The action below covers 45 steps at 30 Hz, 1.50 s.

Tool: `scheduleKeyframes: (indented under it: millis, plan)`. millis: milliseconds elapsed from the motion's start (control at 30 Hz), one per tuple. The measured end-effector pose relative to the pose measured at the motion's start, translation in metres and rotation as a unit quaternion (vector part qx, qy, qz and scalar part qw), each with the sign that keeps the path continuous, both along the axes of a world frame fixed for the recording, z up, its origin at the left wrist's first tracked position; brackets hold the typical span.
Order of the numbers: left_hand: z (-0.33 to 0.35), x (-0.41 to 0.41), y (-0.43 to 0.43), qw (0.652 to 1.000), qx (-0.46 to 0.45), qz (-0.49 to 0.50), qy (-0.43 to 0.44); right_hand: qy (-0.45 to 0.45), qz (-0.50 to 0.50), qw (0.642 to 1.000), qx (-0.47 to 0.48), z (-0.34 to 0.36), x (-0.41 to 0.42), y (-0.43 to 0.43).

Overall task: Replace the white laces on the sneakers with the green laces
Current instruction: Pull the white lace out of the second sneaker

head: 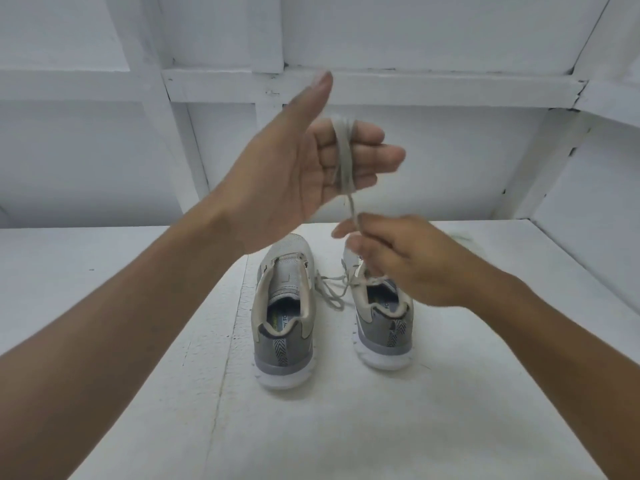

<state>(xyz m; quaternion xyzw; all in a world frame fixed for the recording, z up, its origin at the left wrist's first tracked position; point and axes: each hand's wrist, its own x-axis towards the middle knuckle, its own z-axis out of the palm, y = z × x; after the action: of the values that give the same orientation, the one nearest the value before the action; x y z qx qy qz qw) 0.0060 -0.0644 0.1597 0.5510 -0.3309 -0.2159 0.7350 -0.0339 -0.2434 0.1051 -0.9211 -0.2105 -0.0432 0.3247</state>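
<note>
1. Head view: L hand (294, 168) is being held up above the sneakers, palm toward the camera. The thumb is sticking straight up and the fingers (377, 155) are half bent, pointing right.
2. White lace (344, 157) is being carried in several turns wound round those fingers, approx. at mid-finger. One strand is hanging down from the coil.
3. That strand is being pinched between thumb and fingertips of R hand (408, 258), just below L hand, knuckles up. R hand's other fingers are being kept curled.
4. Below R hand, R sneaker (381, 327) is partly being hidden by it. A second white lace (332, 289) is being left threaded in this shoe, w/ loose loops lying between the two shoes. Whether it joins the pinched strand can't be told.
5. L sneaker (284, 306) is being left just beside it, heel toward the camera, tongue showing, no lace visible in it.
6. Both shoes are being supported upright, side by side but apart, on a white table (346, 427).
7. White panelled wall (346, 88) is being seen behind.
</note>
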Motion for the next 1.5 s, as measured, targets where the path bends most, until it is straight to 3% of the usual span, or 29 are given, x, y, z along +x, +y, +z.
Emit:
scheduleKeyframes:
  millis: [67, 133, 167, 233, 300, 367, 467, 533, 633, 700, 767, 833, 900, 1000, 1100, 1167, 1233, 1300, 1400, 1500]
  plan:
    - [-0.006, 0.005, 0.002, 0.988, 0.081, 0.1, -0.082, 0.013, 0.05, 0.997, -0.052, 0.008, -0.009, -0.001]
    - [-0.014, 0.007, 0.006, 0.935, 0.24, 0.159, -0.208, -0.004, 0.07, 0.997, -0.031, 0.025, -0.013, -0.006]
    - [-0.017, 0.006, 0.008, 0.908, 0.313, 0.142, -0.241, -0.032, 0.062, 0.998, -0.011, 0.033, -0.011, -0.01]
    - [-0.021, 0.002, 0.006, 0.899, 0.372, 0.045, -0.228, -0.108, 0.019, 0.994, 0.027, 0.044, -0.001, -0.019]
    - [-0.018, -0.002, 0.001, 0.94, 0.303, -0.048, -0.149, -0.14, -0.004, 0.987, 0.084, 0.042, 0.01, -0.022]
    - [-0.01, -0.004, -0.002, 0.981, 0.16, -0.098, -0.037, -0.128, -0.008, 0.987, 0.1, 0.026, 0.016, -0.016]
    - [-0.002, 0.001, -0.004, 0.999, 0.031, -0.041, 0.014, -0.024, -0.009, 1.0, 0.011, -0.002, 0.008, 0.0]
    - [-0.004, 0.005, -0.006, 0.997, 0.046, 0.053, -0.021, 0.039, 0.03, 0.996, -0.07, -0.005, -0.004, 0.006]
    - [-0.016, 0.01, -0.003, 0.954, 0.204, 0.141, -0.171, 0.011, 0.062, 0.995, -0.071, 0.013, -0.011, 0.001]
    - [-0.024, 0.009, 0.001, 0.916, 0.318, 0.094, -0.225, -0.045, 0.038, 0.998, -0.022, 0.033, -0.008, -0.01]
    - [-0.03, 0.006, 0.001, 0.914, 0.354, 0.024, -0.198, -0.103, 0.003, 0.995, -0.013, 0.045, 0.001, -0.023]
    - [-0.03, 0.005, -0.003, 0.95, 0.285, -0.04, -0.119, -0.13, -0.021, 0.991, -0.005, 0.041, 0.01, -0.028]
    - [-0.026, 0.006, -0.004, 0.983, 0.158, -0.096, -0.005, -0.131, -0.026, 0.991, 0.011, 0.022, 0.015, -0.024]
    - [-0.02, 0.009, -0.007, 0.994, 0.009, -0.066, 0.081, -0.063, -0.022, 0.998, -0.002, -0.01, 0.012, -0.011]
    - [-0.028, 0.017, -0.009, 0.996, 0.031, 0.073, 0.045, 0.023, 0.043, 0.99, -0.134, -0.016, -0.003, -0.003]
    - [-0.038, 0.022, -0.006, 0.982, 0.138, 0.125, -0.02, 0.024, 0.072, 0.986, -0.147, -0.001, -0.008, -0.006]
    - [-0.046, 0.021, -0.001, 0.943, 0.296, 0.093, -0.122, -0.022, 0.054, 0.993, -0.105, 0.021, -0.006, -0.015]
    - [-0.051, 0.016, 0.0, 0.923, 0.359, -0.01, -0.138, -0.056, 0.019, 0.996, -0.063, 0.035, 0.002, -0.027]
    - [-0.042, 0.009, -0.004, 0.966, 0.219, -0.135, 0.009, -0.06, -0.012, 0.998, 0.001, 0.028, 0.014, -0.029]
    - [-0.029, 0.01, -0.005, 0.985, 0.048, -0.12, 0.116, -0.034, -0.039, 0.998, 0.034, 0.0, 0.015, -0.014]
